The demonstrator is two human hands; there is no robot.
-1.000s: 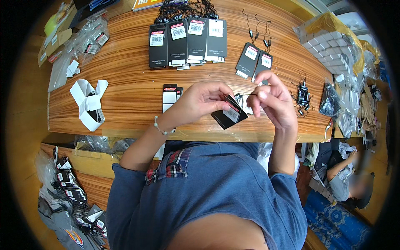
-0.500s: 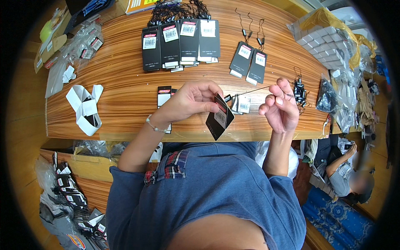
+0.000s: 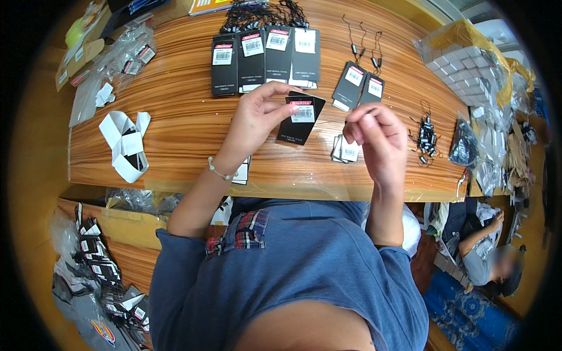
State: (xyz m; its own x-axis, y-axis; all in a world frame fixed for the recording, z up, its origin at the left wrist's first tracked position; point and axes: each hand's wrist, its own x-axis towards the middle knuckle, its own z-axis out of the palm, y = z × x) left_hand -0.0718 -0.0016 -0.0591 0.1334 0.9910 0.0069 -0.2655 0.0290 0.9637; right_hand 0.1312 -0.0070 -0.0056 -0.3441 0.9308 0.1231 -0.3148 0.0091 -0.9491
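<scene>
My left hand point(image 3: 261, 116) pinches a black hang tag point(image 3: 293, 132) between thumb and fingers. The tag is raised over the table and turned toward me, with a white barcode sticker on its front; another card edge shows behind it. To the right of it, my right hand point(image 3: 379, 136) is up with thumb and fingertips drawn together. Whatever those fingertips grip is too small to make out. Below and between the hands lies a small pile of white label cards point(image 3: 350, 152). More tags point(image 3: 242, 173) lie partly hidden under my left forearm.
Rows of finished-looking black tags with strings point(image 3: 223, 79) lie at the back, and two strung tags point(image 3: 349, 86) beside them. Loose black strings point(image 3: 427, 137) are heaped at right. A box of white packets point(image 3: 453, 55), a white paper strip point(image 3: 124, 149) and plastic bags point(image 3: 120, 55) surround them.
My left hand has lifted the tag up and away from me, turning its front toward me. My right hand has moved left and curled its fingers; the stretched string no longer shows.
</scene>
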